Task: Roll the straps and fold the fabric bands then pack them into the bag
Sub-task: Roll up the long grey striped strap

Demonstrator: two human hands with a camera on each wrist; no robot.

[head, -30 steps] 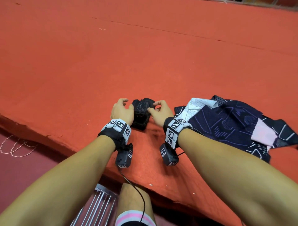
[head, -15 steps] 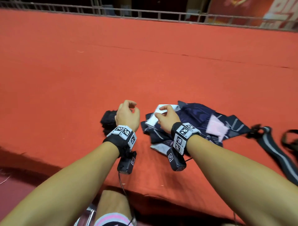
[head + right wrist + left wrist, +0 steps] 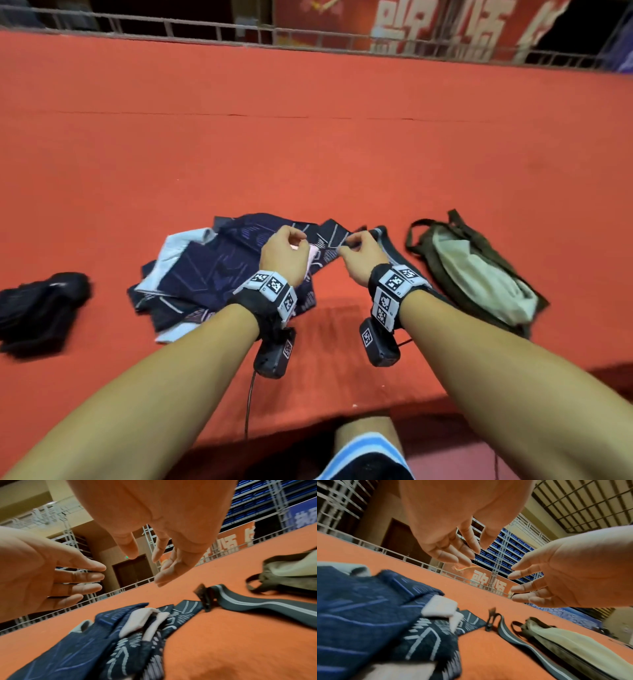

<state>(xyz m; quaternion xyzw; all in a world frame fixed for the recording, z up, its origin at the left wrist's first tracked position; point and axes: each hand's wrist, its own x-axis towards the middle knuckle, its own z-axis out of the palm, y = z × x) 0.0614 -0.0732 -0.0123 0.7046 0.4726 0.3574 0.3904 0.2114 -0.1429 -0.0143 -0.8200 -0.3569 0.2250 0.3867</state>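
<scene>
A crumpled pile of navy patterned fabric bands [image 3: 205,274] lies on the red mat [image 3: 308,154]. My left hand [image 3: 291,241] hovers above the pile's right part with relaxed fingers, holding nothing. My right hand [image 3: 356,246] hovers just to its right, also empty, over the clip end of a grey striped strap [image 3: 388,241]. In the wrist views both hands [image 3: 471,550] [image 3: 147,566] hang clear above the fabric [image 3: 368,615] [image 3: 102,642]. An olive bag [image 3: 479,274] with pale lining lies open at the right. A rolled black strap [image 3: 37,308] sits far left.
The grey strap [image 3: 257,605] runs along the bag's [image 3: 291,572] near side. The mat's front edge [image 3: 342,414] drops off just above my knee. A metal railing [image 3: 308,37] and a red banner stand at the far edge.
Both hands left the rolled black strap and moved right across the fabric pile. The right hand, which touched the pile's white edge, now hovers near the grey strap. The bag has come into view.
</scene>
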